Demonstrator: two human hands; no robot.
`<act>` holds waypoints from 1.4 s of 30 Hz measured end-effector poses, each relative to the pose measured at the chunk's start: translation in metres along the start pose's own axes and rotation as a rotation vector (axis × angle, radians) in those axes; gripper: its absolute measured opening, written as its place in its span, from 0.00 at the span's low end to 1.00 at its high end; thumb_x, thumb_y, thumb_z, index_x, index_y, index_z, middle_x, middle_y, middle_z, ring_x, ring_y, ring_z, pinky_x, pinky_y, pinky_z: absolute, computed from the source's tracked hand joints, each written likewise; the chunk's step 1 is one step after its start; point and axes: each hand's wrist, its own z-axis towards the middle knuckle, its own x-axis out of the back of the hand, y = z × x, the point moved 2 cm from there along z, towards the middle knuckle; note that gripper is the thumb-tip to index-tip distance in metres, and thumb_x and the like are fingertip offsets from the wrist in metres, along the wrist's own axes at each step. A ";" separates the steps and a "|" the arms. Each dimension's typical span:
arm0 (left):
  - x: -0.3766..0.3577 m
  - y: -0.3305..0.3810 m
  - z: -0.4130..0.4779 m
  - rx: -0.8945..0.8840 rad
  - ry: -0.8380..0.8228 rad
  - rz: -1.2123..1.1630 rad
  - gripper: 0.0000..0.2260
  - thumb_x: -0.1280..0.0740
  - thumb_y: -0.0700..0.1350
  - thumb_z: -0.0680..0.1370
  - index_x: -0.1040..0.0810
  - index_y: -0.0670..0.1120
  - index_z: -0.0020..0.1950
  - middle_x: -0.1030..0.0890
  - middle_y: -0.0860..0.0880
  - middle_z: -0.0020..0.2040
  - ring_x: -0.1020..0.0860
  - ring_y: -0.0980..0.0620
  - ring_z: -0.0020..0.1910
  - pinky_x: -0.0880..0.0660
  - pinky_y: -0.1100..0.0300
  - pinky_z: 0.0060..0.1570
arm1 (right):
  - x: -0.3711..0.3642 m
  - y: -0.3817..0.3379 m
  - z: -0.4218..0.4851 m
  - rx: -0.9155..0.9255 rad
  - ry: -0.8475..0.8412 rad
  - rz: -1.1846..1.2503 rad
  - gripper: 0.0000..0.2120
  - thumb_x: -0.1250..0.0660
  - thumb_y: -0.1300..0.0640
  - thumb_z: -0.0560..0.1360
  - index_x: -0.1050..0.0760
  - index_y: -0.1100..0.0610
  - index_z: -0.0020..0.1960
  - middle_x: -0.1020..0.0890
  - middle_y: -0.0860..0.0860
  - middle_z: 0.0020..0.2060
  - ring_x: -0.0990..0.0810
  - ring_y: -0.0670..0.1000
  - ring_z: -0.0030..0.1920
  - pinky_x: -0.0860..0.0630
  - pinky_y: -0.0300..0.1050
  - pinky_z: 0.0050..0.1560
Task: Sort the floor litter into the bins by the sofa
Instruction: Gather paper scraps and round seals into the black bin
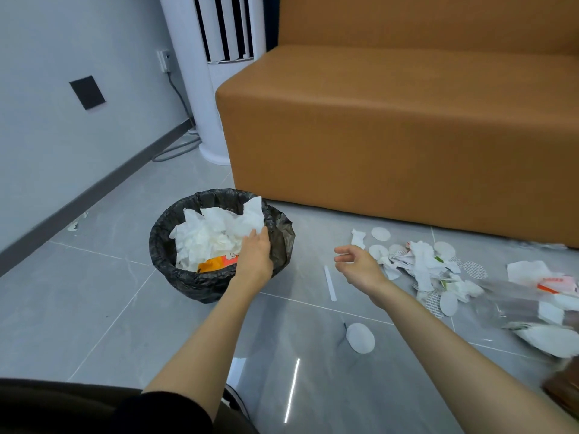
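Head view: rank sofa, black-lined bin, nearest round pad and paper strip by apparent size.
1. sofa
2. black-lined bin
3-4. round pad and paper strip: similar length; pad wider but nearer camera, so unranked.

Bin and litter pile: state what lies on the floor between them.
Head view: one white paper strip on otherwise bare tile; the right hand hovers over that gap.

Black-lined bin (188, 280) holds white tissues (206, 236); paper litter (421, 261) lies strewn rightward.
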 end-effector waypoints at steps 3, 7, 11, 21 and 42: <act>-0.007 0.011 0.000 -0.069 -0.028 -0.037 0.30 0.44 0.29 0.75 0.46 0.41 0.76 0.42 0.38 0.74 0.44 0.37 0.73 0.40 0.50 0.70 | 0.014 0.022 -0.006 -0.040 0.013 -0.012 0.16 0.40 0.63 0.77 0.28 0.55 0.63 0.23 0.52 0.56 0.26 0.49 0.50 0.30 0.38 0.44; -0.019 0.039 -0.005 -0.198 -0.079 -0.044 0.31 0.44 0.28 0.76 0.45 0.46 0.76 0.45 0.42 0.76 0.47 0.40 0.75 0.41 0.50 0.71 | 0.032 0.056 -0.015 -0.132 0.041 -0.023 0.16 0.40 0.63 0.76 0.28 0.57 0.63 0.23 0.51 0.52 0.27 0.49 0.47 0.31 0.37 0.41; -0.028 0.069 -0.012 -0.306 -0.095 -0.059 0.31 0.46 0.27 0.77 0.45 0.47 0.76 0.46 0.43 0.77 0.51 0.42 0.76 0.45 0.51 0.72 | 0.055 0.094 -0.031 -0.241 0.068 -0.031 0.16 0.40 0.63 0.76 0.27 0.57 0.63 0.24 0.52 0.49 0.27 0.50 0.46 0.30 0.37 0.39; -0.057 0.125 -0.016 -0.465 -0.277 -0.098 0.27 0.44 0.31 0.79 0.41 0.49 0.76 0.44 0.46 0.77 0.48 0.45 0.76 0.46 0.53 0.73 | 0.093 0.158 -0.063 -0.391 0.134 -0.029 0.15 0.40 0.62 0.76 0.27 0.57 0.62 0.26 0.53 0.46 0.27 0.51 0.46 0.29 0.42 0.48; -0.047 0.123 -0.018 -0.501 -0.055 0.168 0.26 0.46 0.29 0.76 0.35 0.47 0.73 0.29 0.43 0.69 0.31 0.43 0.67 0.30 0.50 0.59 | 0.066 0.173 -0.061 -0.433 0.044 -0.102 0.19 0.42 0.62 0.75 0.29 0.56 0.65 0.26 0.52 0.55 0.27 0.51 0.52 0.31 0.40 0.49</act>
